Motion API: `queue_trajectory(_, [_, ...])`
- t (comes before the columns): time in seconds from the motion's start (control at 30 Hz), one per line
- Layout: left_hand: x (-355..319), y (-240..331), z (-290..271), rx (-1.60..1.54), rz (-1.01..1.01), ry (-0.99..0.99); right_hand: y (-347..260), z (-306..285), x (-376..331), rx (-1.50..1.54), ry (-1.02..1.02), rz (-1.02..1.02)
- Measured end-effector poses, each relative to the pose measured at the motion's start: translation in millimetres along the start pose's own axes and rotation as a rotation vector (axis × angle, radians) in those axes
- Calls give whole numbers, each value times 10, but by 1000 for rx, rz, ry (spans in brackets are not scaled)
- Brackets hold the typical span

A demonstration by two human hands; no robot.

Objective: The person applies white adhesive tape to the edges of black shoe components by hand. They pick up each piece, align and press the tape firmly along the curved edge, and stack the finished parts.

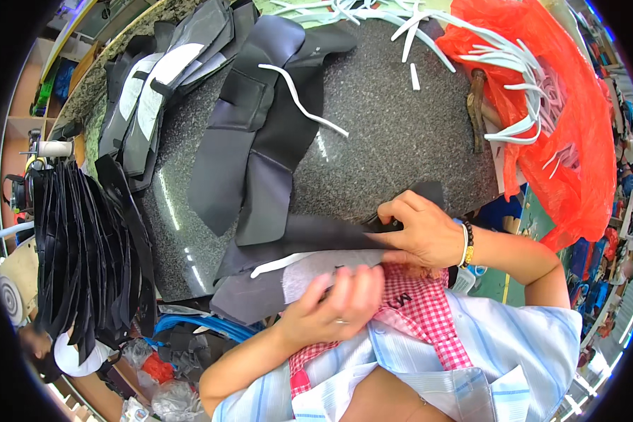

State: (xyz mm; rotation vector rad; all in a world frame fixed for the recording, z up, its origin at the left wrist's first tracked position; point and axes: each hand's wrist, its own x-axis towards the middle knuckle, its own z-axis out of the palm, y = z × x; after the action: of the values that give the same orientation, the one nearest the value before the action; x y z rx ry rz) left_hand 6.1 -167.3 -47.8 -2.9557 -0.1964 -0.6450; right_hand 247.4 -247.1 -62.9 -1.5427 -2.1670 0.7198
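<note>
A black leather-like piece [330, 232] lies folded at the near edge of the stone tabletop, its grey underside turned up. My right hand [418, 232] pinches its right end between thumb and fingers. Over a light grey patch [306, 276] on that underside is my left hand [341, 302], its curled fingers blurred by motion; whether they grip anything is hidden. A white strip [281, 264] runs along the piece beside the patch. Farther off, more black pieces [267, 112] overlap on the table, one with a pocket-like panel. Another white strip [299, 98] lies curved across them.
Stacked black pieces [162, 84] with white patches lie at the far left. Black panels [91, 246] hang left of the stone tabletop [394, 126]. Pale strips [513, 130] curve along the far right rim, near a brown stick [475, 109] and a red plastic bag [577, 162].
</note>
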Motion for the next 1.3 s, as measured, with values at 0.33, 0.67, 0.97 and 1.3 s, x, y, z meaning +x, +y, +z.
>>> queue_trajectory(0.33, [-479,-344,39,-230,-199,-137,-511,165,490,414,47,88])
queue_trajectory(0.67, [-794,-205,62,-223,-654,-28,-719,318,887,203,129,15])
queue_trajectory(0.97, [-550,-804,-423,-1261,-1404,-16,-800,581,750,-355,4,-211])
queue_trajectory(1.3, [-760,-1118,-200,-1572,-1543,141,-866,605,752,-405,6,-189])
